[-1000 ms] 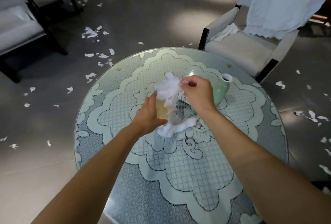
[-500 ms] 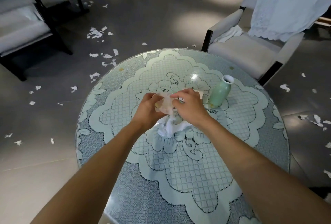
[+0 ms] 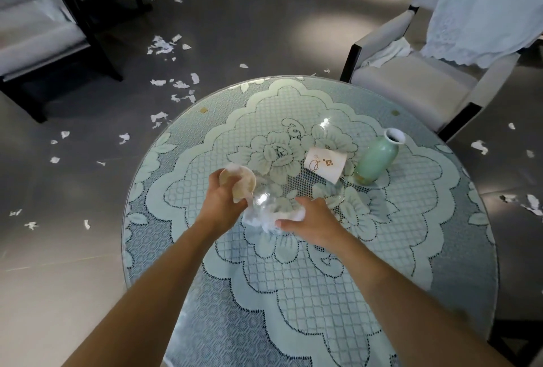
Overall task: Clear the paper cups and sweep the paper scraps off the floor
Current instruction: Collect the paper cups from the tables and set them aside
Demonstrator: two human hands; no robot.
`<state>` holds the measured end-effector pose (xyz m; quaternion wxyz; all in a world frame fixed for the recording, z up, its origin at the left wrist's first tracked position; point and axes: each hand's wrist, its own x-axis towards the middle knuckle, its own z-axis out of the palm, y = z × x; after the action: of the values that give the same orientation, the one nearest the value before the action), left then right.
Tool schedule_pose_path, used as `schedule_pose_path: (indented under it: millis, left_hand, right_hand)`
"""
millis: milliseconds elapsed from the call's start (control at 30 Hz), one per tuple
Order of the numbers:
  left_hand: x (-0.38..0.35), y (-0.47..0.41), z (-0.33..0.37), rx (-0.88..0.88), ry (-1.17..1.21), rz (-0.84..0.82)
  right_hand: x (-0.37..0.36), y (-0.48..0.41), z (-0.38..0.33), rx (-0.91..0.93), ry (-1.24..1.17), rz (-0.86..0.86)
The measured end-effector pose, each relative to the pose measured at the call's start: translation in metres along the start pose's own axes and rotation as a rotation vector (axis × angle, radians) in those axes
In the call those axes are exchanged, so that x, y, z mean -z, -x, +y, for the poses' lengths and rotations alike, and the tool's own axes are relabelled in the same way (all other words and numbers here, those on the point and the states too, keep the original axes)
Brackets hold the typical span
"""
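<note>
A round glass-topped table [image 3: 458, 302] is filling the middle of the view, wearing a pale green lace tablecloth [image 3: 308, 293] with peony and lattice openwork. It is standing on a glossy grey floor [image 3: 264, 28] that is catching soft patches of light. Torn white paper scraps [image 3: 160, 46] are lying scattered from 9 to 11 o'clock of the table, and more at 3 o'clock. A cream upholstered armchair with dark legs [image 3: 411, 87] is sitting at 1 o'clock, a white scallop-edged lace throw [image 3: 484, 8] hanging over its back. Black-framed pale seats [image 3: 44, 43] are standing at 10 o'clock.

The left hand [image 3: 221, 205] is gripping a tan paper cup [image 3: 239, 183] just left of the table's centre, fingers curled round its wall. One round end is facing up toward the camera, so its long axis is running steeply downward into the palm; which end that is I cannot tell. The right hand [image 3: 313, 224] is lying palm-down on a crumpled white paper wad [image 3: 261, 218] beside the cup, thumb spread; whether it is pinching the wad I cannot tell.

A white paper cup with a gold printed emblem [image 3: 324, 164] is lying on its side at 1 o'clock of the centre. Its long axis is running about 9 to 3 o'clock, with the wider end toward a smooth celadon-green ceramic vase [image 3: 376, 161] just beside it.
</note>
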<state>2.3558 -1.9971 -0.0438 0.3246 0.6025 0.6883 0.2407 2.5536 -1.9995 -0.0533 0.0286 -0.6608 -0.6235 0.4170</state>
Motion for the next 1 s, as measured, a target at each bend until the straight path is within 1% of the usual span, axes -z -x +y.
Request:
schedule_pose_path:
  millis: [100, 133, 300, 367, 533, 633, 700, 833, 1000]
  left_hand:
    - [0.000, 0.002, -0.011, -0.003, -0.004, 0.004]
    - [0.002, 0.003, -0.013, 0.003, 0.004, -0.005]
    - [0.013, 0.004, -0.014, -0.029, 0.088, -0.009]
    - [0.018, 0.003, -0.011, -0.045, 0.101, -0.010]
    - [0.018, -0.002, 0.003, -0.083, 0.004, 0.048]
    - [0.011, -0.009, 0.017, -0.141, -0.015, 0.059]
    - [0.002, -0.017, 0.028, -0.166, -0.016, 0.052]
    - [-0.018, -0.035, 0.054, -0.298, -0.137, 0.025]
    - [-0.053, -0.064, 0.089, -0.450, -0.253, -0.106]
  right_hand:
    - [-0.012, -0.003, -0.009, 0.002, 0.301, 0.041]
    - [-0.017, -0.006, -0.012, -0.002, 0.362, 0.052]
    - [-0.033, -0.015, -0.019, 0.026, 0.464, 0.151]
    - [-0.031, -0.017, -0.017, 0.050, 0.404, 0.176]
    - [-0.006, -0.016, -0.012, 0.047, -0.049, 0.224]
    - [0.018, -0.012, -0.016, 0.055, -0.179, 0.299]
    - [0.033, -0.010, -0.017, 0.022, -0.263, 0.381]
    - [0.063, 0.000, -0.010, -0.012, -0.362, 0.501]
    - [0.090, 0.021, 0.022, -0.055, -0.321, 0.514]
